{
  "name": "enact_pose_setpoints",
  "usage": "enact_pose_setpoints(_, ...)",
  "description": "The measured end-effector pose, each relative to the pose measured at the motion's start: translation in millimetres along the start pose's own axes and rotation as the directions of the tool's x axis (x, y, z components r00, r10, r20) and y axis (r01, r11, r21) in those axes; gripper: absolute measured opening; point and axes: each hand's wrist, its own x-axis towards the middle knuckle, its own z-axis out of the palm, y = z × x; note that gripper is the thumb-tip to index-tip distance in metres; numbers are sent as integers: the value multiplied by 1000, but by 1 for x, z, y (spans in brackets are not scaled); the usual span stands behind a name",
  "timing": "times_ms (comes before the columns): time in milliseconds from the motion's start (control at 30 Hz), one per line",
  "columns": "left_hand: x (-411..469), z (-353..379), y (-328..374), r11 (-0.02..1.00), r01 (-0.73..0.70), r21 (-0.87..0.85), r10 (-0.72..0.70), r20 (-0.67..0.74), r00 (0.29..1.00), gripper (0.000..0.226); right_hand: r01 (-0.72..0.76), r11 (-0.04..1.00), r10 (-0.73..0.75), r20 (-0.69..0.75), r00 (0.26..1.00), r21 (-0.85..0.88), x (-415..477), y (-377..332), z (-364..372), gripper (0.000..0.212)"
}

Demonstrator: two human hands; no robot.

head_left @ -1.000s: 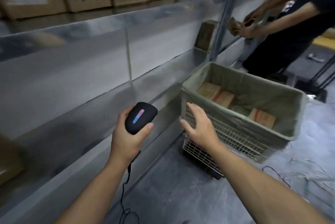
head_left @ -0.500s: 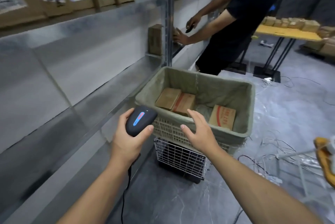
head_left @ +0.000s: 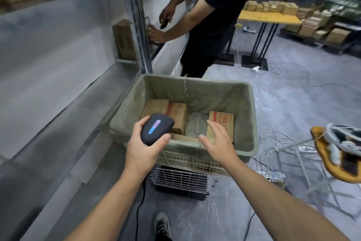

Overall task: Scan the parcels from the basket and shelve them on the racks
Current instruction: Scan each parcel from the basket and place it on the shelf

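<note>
Far left, the rack is running along the wall, and one brown parcel is standing upright on its shelf beside the metal post.

Next I'm looking at the left hand. The forearm is angling up from the bottom edge with the wrist straight. The grip is wrapping tight around the black scanner, thumb pressing on its right side and fingers curling round the left. The scanner is hanging over the near-left corner of the basket. Its long axis is running lower left to upper right, nose aiming away from me toward the parcels, lit blue-and-red strip facing up.

Inside the cloth-lined basket, a plain parcel and a red-striped parcel are lying flat side by side, just beyond the scanner's nose. Another box is peeking out against the near wall, mostly hidden.

Moving right, the right hand is hovering palm down over the near rim, fingers spreading loose, grip apart and carrying nothing. The red-printed parcel is lying right under those fingertips, its long side running roughly away from me. I'm not able to tell whether they're touching it.

The basket is sitting on a wire crate. Behind it, another person is standing at the rack, and boxes are sitting stacked on a yellow tabletop further right.
</note>
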Motion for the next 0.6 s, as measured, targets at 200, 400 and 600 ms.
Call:
enact_pose_setpoints(200, 84, 16, -10, 999, 50, 12, -51, 96, 994, 75, -154, 988, 155, -21, 988, 9, 55, 11, 11, 66)
enact_pose_setpoints(400, 148, 37, -36, 992, 121, 28, -124, 183, 975, 69, -304, 953, 304, -52, 951, -6, 89, 34, 19, 68)
enact_pose_setpoints(600, 177, 69, -56, 981, 180, 76, -193, 241, 951, 66, -396, 918, 395, -53, 917, -1, 114, 59, 21, 69)
